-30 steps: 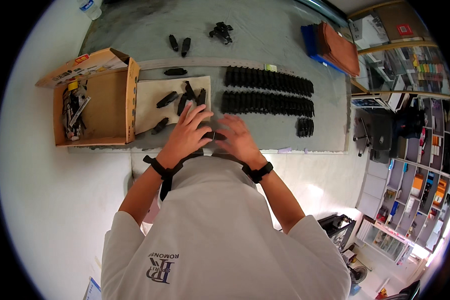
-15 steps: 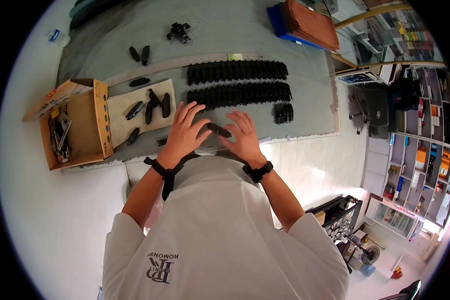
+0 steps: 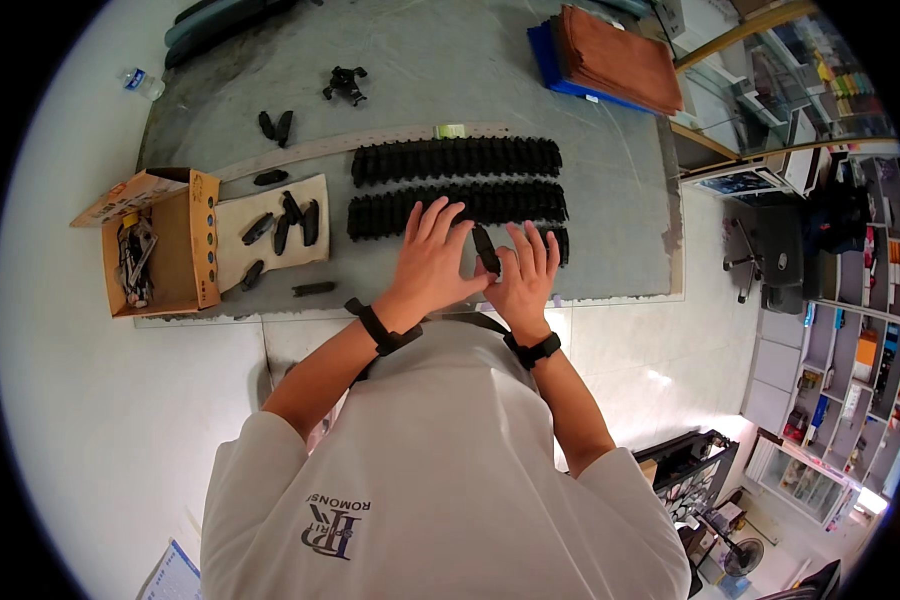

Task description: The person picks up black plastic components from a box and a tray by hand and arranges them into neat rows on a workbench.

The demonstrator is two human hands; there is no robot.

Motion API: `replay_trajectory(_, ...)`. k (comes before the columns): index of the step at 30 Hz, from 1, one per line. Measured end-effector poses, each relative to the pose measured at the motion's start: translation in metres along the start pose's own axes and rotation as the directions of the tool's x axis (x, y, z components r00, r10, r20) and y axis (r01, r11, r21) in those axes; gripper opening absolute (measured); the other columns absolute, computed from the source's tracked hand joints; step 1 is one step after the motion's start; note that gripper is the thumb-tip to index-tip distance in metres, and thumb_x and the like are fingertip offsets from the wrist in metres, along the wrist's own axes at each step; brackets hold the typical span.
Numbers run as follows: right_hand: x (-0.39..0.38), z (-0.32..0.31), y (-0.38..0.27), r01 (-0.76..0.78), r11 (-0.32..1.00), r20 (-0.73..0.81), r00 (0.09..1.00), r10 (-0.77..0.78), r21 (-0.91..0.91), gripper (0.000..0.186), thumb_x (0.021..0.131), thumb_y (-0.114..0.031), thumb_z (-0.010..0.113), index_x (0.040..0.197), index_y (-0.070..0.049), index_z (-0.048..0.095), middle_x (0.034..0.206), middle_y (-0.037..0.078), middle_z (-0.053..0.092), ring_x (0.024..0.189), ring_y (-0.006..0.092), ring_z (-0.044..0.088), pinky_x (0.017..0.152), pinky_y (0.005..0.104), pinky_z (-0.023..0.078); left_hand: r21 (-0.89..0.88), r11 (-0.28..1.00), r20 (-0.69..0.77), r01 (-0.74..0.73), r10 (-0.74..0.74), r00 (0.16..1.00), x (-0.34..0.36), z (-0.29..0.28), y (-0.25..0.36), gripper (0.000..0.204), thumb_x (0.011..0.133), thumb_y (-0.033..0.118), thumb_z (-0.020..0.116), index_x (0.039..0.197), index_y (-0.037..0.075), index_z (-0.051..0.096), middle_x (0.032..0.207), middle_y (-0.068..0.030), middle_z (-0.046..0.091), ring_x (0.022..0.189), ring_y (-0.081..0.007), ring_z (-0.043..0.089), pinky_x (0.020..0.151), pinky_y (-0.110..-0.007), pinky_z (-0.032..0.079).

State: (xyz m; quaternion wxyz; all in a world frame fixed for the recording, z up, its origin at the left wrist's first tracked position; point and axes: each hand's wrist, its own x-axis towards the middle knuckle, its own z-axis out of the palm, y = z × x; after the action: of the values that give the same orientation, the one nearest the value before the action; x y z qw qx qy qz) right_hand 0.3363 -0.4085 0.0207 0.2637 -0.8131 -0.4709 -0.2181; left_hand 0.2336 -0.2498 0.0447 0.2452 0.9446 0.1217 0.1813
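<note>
A black folded pocket knife point(image 3: 485, 247), slim and oblong, stands almost lengthwise between my hands, tilted slightly. My right hand point(image 3: 520, 285) pinches its lower part between thumb and fingers. Spread fingers reach forward on my left hand point(image 3: 432, 262), whose thumb tip lies close to the knife's lower end; whether it touches is hard to tell. Just beyond my hands lie two long rows of similar black pieces, a far row point(image 3: 457, 160) and a near row point(image 3: 380, 212). A short group point(image 3: 564, 246) beside my right fingers is partly hidden by them.
Several loose black pieces rest on a beige cloth point(image 3: 235, 210) at the left. Beside it stands an open cardboard box point(image 3: 207, 245) with metal tools inside. One piece point(image 3: 314, 288) lies near the table edge. Brown sheets point(image 3: 620, 60) sit on a blue tray far right; a bottle point(image 3: 144, 83) is far left.
The pocket knife has turned from nearly crosswise to nearly lengthwise. Both hands have shifted right across the picture, closer together, and the whole view has moved a little.
</note>
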Motion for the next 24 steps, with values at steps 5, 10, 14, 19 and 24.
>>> replay_trajectory(5, -0.01, -0.007, 0.034, 0.02, 1.0, -0.015, 1.0, -0.019, 0.009, 0.026, 0.083, -0.021, 0.084, 0.096, -0.007, 0.067, 0.136, 0.011, 0.069, 0.137, 0.0386, 0.061, 0.12, 0.0626, 0.04, -0.002, 0.999, -0.022, 0.035, -0.035, 0.999, 0.012, 0.028, 0.024, 0.072, 0.074, 0.042, 0.089, 0.13, 0.003, 0.069, 0.155, -0.0158, 0.052, 0.155, -0.0376, 0.038, 0.131, -0.061, 0.025)
replay_trajectory(10, -0.016, -0.009, 0.068, 0.099, 0.991, -0.025, 0.995, -0.097, 0.085, 0.021, 0.084, -0.018, 0.082, 0.093, -0.006, 0.067, 0.136, 0.011, 0.07, 0.137, 0.0394, 0.061, 0.117, 0.0617, 0.044, 0.018, 0.997, 0.007, 0.07, -0.07, 0.998, 0.021, 0.048, 0.042, 0.071, 0.072, 0.041, 0.089, 0.129, 0.002, 0.07, 0.158, -0.0168, 0.05, 0.157, -0.0385, 0.034, 0.132, -0.062, 0.022)
replay_trajectory(14, -0.023, -0.011, 0.084, 0.126, 0.987, -0.013, 0.992, -0.125, 0.101, 0.017, 0.082, -0.014, 0.078, 0.094, -0.006, 0.068, 0.139, 0.011, 0.07, 0.138, 0.04, 0.061, 0.117, 0.0621, 0.044, 0.035, 0.994, 0.041, 0.104, -0.105, 0.994, 0.026, 0.055, 0.059, 0.074, 0.071, 0.044, 0.09, 0.128, 0.001, 0.071, 0.159, -0.0179, 0.049, 0.159, -0.0396, 0.032, 0.132, -0.063, 0.021)
replay_trajectory(19, -0.035, -0.013, 0.1, 0.167, 0.974, -0.02, 0.986, -0.166, 0.151, 0.02, 0.081, -0.013, 0.078, 0.097, -0.006, 0.07, 0.14, 0.011, 0.069, 0.139, 0.0407, 0.061, 0.116, 0.0634, 0.044, 0.097, 0.986, 0.111, 0.135, -0.145, 0.983, 0.028, 0.06, 0.069, 0.079, 0.07, 0.049, 0.09, 0.127, -0.002, 0.072, 0.16, -0.019, 0.048, 0.159, -0.0401, 0.03, 0.133, -0.064, 0.02)
replay_trajectory(24, -0.034, -0.013, 0.108, 0.176, 0.965, -0.056, 0.984, -0.168, 0.192, 0.021, 0.082, -0.014, 0.079, 0.099, -0.006, 0.071, 0.139, 0.011, 0.069, 0.139, 0.0412, 0.06, 0.116, 0.0642, 0.044, 0.143, 0.976, 0.145, 0.164, -0.185, 0.972, 0.033, 0.06, 0.079, 0.08, 0.069, 0.049, 0.091, 0.128, -0.001, 0.071, 0.159, -0.0191, 0.049, 0.159, -0.0405, 0.031, 0.133, -0.064, 0.02)
